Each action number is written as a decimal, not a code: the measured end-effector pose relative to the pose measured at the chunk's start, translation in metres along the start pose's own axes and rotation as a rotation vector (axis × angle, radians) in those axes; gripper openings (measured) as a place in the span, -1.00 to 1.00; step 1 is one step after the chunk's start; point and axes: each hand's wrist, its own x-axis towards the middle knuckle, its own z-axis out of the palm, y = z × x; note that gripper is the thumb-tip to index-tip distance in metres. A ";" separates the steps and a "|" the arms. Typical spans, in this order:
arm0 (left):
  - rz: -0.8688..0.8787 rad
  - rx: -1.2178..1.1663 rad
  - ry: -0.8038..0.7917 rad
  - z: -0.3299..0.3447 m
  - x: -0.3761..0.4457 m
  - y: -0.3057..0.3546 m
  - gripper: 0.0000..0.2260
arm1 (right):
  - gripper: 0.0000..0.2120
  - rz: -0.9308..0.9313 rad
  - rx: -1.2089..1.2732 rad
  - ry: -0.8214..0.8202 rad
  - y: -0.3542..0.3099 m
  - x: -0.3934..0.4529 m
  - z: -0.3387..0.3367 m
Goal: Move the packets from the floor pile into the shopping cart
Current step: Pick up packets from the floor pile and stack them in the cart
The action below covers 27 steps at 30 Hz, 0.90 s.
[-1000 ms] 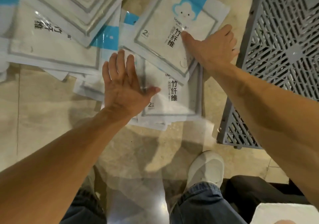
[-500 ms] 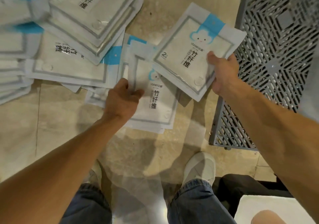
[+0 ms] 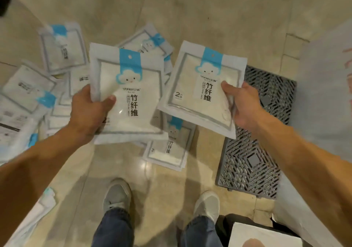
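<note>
My left hand (image 3: pixel 89 111) grips a white packet with a blue cloud label (image 3: pixel 133 94) by its left edge, thumb on the front. My right hand (image 3: pixel 243 107) grips a second matching packet (image 3: pixel 198 94) by its right side. Both packets are lifted off the floor, side by side. The floor pile of packets (image 3: pixel 38 94) spreads out to the left and behind, and one packet (image 3: pixel 169 147) lies just below the held ones. The shopping cart is only partly seen as a pale surface (image 3: pixel 327 86) at the right edge.
A grey plastic lattice panel (image 3: pixel 253 159) lies on the tiled floor under my right forearm. My two shoes (image 3: pixel 118 195) stand below the packets. A black item with a white sheet (image 3: pixel 262 233) sits at the bottom right. More packets lie at the bottom left (image 3: pixel 40 208).
Both hands went from pressing flat on packets in the pile to gripping one packet each and lifting them clear. The view has pulled back from the floor.
</note>
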 end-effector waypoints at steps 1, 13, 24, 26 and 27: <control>0.001 -0.006 0.013 -0.014 -0.007 0.022 -0.89 | -0.58 -0.008 -0.023 -0.022 -0.022 -0.020 0.011; 0.092 -0.218 0.176 -0.265 -0.159 0.352 -0.69 | -0.67 -0.149 -0.213 -0.205 -0.294 -0.359 0.155; 0.212 -0.343 0.464 -0.515 -0.370 0.493 -0.76 | -0.76 -0.236 -0.296 -0.541 -0.391 -0.645 0.286; 0.229 -0.378 0.516 -0.546 -0.411 0.493 -0.78 | -0.72 -0.243 -0.328 -0.629 -0.386 -0.674 0.304; 0.235 -0.386 0.548 -0.559 -0.431 0.490 -0.80 | -0.72 -0.261 -0.345 -0.674 -0.382 -0.686 0.313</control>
